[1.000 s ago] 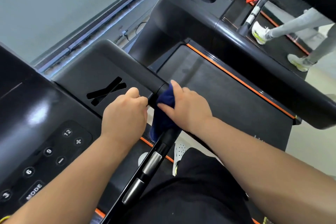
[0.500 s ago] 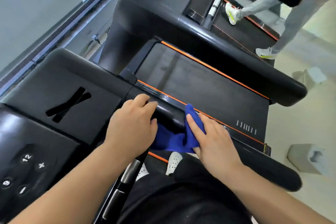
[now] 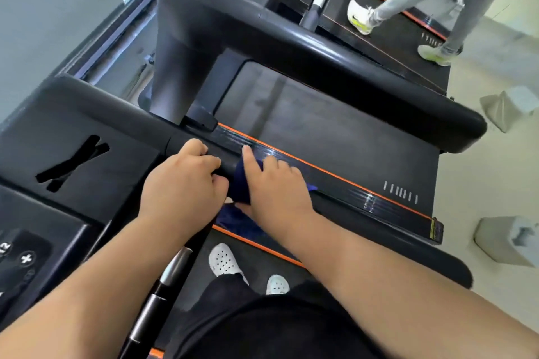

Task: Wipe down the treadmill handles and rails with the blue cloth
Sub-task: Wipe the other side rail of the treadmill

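Note:
A black side rail (image 3: 379, 230) of my treadmill runs from the console toward the lower right. My right hand (image 3: 274, 186) presses the blue cloth (image 3: 240, 183) around this rail, fingers draped over the top. Part of the cloth hangs below the rail. My left hand (image 3: 183, 183) grips the same rail just left of the cloth, close to the console. A front handle bar (image 3: 163, 288) with silver sensor plates runs down under my left forearm.
The console (image 3: 58, 183) with buttons sits at the left. A neighbouring treadmill (image 3: 335, 131) with its own rail (image 3: 291, 46) lies beyond. Another person's legs in white shoes (image 3: 361, 20) step on a third treadmill. Grey blocks (image 3: 507, 239) stand on the floor at right.
The view swung right and down. My right hand moved with the cloth from the handle joint onto the side rail, then slid back toward my left hand, which stays gripping the rail.

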